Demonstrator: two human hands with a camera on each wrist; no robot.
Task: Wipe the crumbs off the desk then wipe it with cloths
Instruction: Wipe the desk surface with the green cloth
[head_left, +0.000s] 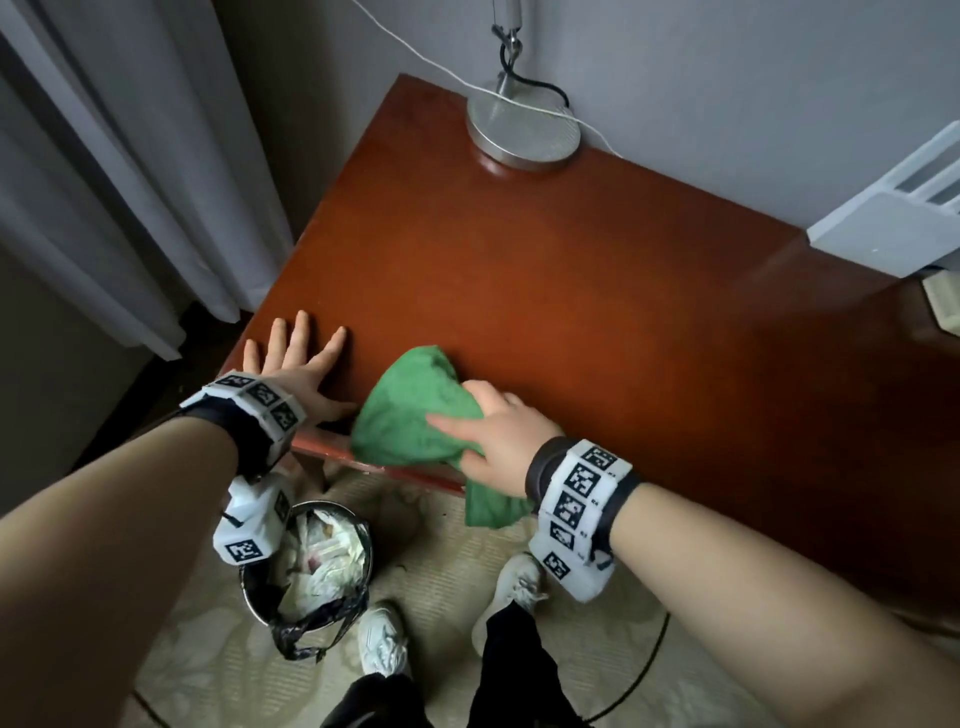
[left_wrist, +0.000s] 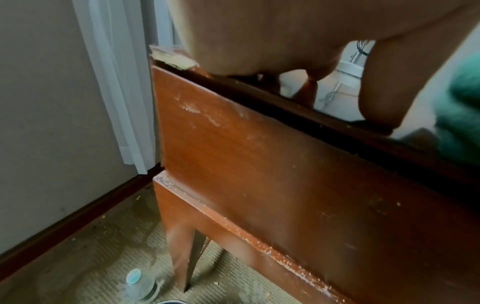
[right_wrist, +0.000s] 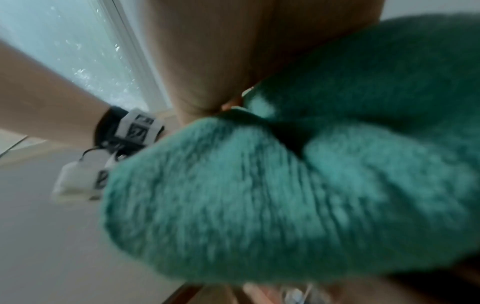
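Note:
A bunched green cloth (head_left: 410, 410) lies on the near left part of the reddish-brown desk (head_left: 597, 291), and part of it hangs over the front edge. My right hand (head_left: 493, 431) grips the cloth from the right, thumb on top. In the right wrist view the cloth (right_wrist: 298, 174) fills the picture, blurred. My left hand (head_left: 298, 358) rests flat on the desk's near left corner, fingers spread, just left of the cloth. The left wrist view shows the palm (left_wrist: 259, 37) pressed on the desk top above the scratched desk front (left_wrist: 285, 174). I cannot make out any crumbs on the desk top.
A metal lamp base (head_left: 523, 129) with a white cord stands at the desk's back. A white device (head_left: 893, 218) sits at the right. A bin with rubbish (head_left: 311, 561) stands on the carpet below the front edge. White curtains (head_left: 119, 171) hang at left. A plastic bottle (left_wrist: 137, 286) lies by the desk leg.

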